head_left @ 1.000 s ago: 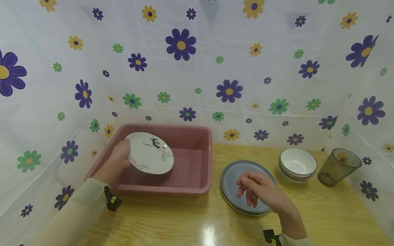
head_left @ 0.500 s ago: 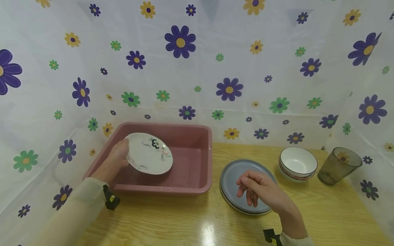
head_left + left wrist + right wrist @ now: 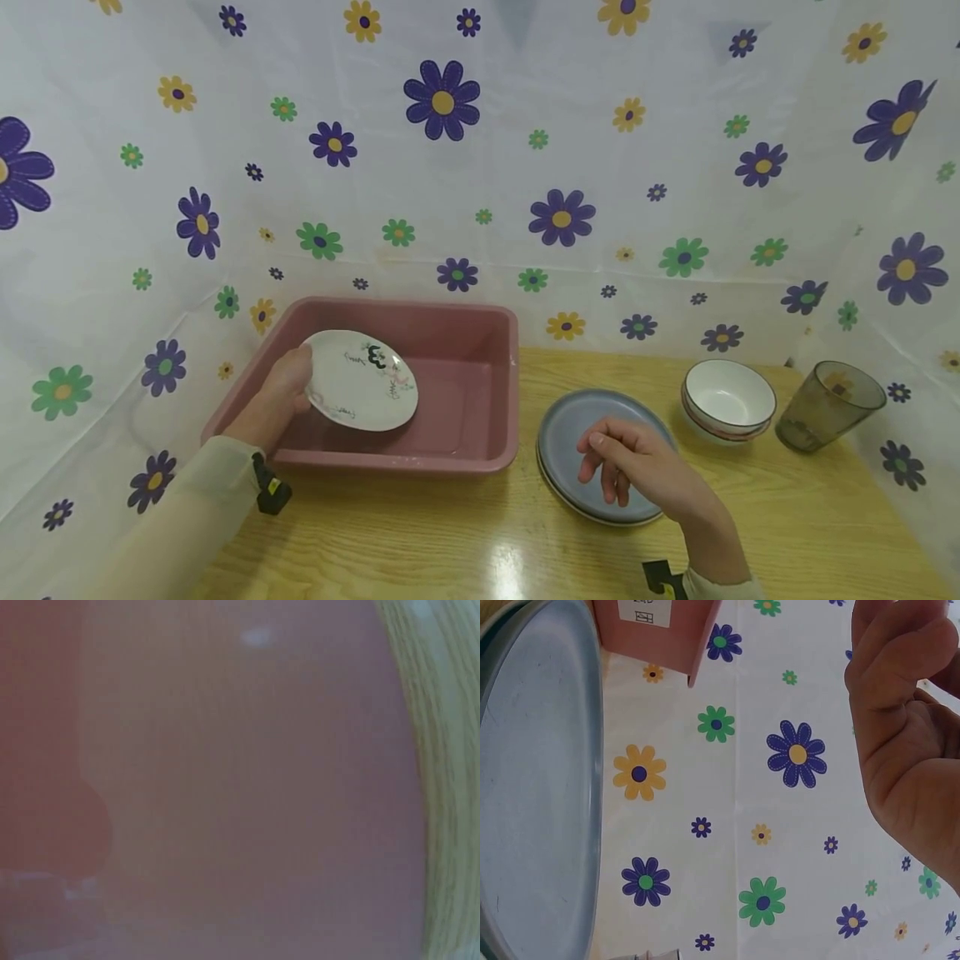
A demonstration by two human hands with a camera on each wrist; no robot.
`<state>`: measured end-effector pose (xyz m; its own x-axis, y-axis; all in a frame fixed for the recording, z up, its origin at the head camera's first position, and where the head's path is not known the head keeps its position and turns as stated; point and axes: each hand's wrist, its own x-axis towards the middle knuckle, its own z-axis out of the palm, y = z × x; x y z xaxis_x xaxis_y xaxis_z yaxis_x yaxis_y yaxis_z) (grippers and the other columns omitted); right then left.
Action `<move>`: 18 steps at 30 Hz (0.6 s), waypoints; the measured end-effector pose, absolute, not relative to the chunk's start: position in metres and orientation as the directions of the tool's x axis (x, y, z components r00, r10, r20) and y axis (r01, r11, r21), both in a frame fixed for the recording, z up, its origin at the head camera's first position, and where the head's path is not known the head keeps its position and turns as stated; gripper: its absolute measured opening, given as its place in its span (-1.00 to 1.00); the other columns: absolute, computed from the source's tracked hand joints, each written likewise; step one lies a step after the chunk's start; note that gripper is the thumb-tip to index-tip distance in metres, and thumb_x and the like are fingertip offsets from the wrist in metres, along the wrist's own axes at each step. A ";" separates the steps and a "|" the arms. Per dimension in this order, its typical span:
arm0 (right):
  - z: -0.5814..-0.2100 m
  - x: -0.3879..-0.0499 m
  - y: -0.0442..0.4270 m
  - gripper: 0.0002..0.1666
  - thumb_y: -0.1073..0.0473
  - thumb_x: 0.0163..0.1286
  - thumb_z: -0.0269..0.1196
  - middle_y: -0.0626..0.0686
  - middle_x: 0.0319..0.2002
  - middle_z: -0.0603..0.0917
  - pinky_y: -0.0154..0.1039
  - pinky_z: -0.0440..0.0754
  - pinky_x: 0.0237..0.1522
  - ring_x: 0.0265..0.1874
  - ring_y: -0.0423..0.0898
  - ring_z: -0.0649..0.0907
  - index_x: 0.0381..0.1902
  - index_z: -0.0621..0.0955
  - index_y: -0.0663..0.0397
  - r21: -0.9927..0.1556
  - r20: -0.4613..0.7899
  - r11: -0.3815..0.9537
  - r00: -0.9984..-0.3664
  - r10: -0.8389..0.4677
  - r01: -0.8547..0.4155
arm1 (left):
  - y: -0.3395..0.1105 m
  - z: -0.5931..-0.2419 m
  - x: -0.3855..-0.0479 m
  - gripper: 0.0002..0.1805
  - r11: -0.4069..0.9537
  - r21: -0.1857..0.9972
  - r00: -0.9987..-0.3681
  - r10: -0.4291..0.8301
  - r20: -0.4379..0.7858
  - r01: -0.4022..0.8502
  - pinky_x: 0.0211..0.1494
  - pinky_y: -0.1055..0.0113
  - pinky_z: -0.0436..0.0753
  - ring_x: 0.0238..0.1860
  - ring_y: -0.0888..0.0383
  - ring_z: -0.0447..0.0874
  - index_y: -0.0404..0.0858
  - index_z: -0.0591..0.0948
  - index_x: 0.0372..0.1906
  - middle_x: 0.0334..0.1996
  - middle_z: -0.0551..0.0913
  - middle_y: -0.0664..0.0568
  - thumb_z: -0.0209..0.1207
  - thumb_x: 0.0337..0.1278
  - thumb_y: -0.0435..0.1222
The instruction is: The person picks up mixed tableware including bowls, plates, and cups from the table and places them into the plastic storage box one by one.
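In the head view my left hand (image 3: 281, 392) grips the left edge of a white plate (image 3: 363, 383) with black and pink printed decoration. The plate is tilted and sits over the left part of a pink plastic basin (image 3: 510, 392); whether it touches the basin floor, I cannot tell. My right hand (image 3: 637, 467) hangs above a stack of plates, the top one a blue-grey plate (image 3: 570, 425), with its fingers loosely curled and holding nothing. The right wrist view shows that hand (image 3: 915, 727) apart from the blue plate (image 3: 540, 787). Only blurred basin wall (image 3: 262, 787) fills most of the left wrist view.
Stacked bowls (image 3: 727, 396) stand right of the plates, beside a tinted drinking glass (image 3: 825, 408) at the far right. All rest on a wooden table (image 3: 420, 533). A flower-printed white sheet (image 3: 495, 175) hangs behind and at both sides.
The white plate in my left hand has sunk slightly and shifted a little left over the basin. My right hand has stayed in place.
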<state>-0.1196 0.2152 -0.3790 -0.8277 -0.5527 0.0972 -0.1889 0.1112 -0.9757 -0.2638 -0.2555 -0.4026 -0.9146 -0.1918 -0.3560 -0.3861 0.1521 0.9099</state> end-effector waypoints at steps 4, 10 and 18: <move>-0.379 -0.119 0.216 -0.64 0.19 0.64 -0.10 -0.01 -0.37 0.70 -0.25 0.57 -0.68 -0.65 -0.16 0.59 -0.12 0.48 0.46 -0.977 0.094 0.108 -0.829 -0.552 -0.183 | -0.259 -0.406 -0.264 -0.33 0.135 0.909 -0.909 -0.203 -0.364 -0.394 -0.31 0.53 0.57 -0.21 0.25 0.40 -0.43 -0.02 0.54 0.24 0.24 -0.18 -0.53 0.56 -0.08; -0.378 -0.118 0.215 -0.64 0.19 0.64 -0.09 -0.01 -0.37 0.69 -0.25 0.57 -0.67 -0.65 -0.16 0.59 -0.12 0.48 0.45 -0.978 0.089 0.109 -0.829 -0.551 -0.177 | -0.262 -0.408 -0.265 -0.33 0.128 0.907 -0.904 -0.212 -0.371 -0.402 -0.31 0.55 0.57 -0.10 0.20 0.39 -0.42 -0.06 0.55 0.36 0.17 -0.20 -0.53 0.56 -0.08; -0.375 -0.118 0.216 -0.64 0.18 0.64 -0.09 0.00 -0.37 0.69 -0.24 0.57 -0.67 -0.66 -0.14 0.59 -0.12 0.49 0.45 -0.975 0.088 0.124 -0.833 -0.547 -0.184 | -0.261 -0.411 -0.267 -0.32 0.067 0.899 -0.879 -0.253 -0.404 -0.433 0.21 0.36 0.54 0.24 0.05 0.34 -0.44 -0.11 0.55 0.50 0.03 -0.22 -0.51 0.54 -0.10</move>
<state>-0.1184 0.2159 -0.3752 -0.8327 -0.5468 0.0880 -0.1845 0.1240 -0.9750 -0.2670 -0.2609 -0.4115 -0.8792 -0.2526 -0.4041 -0.4326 0.0674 0.8991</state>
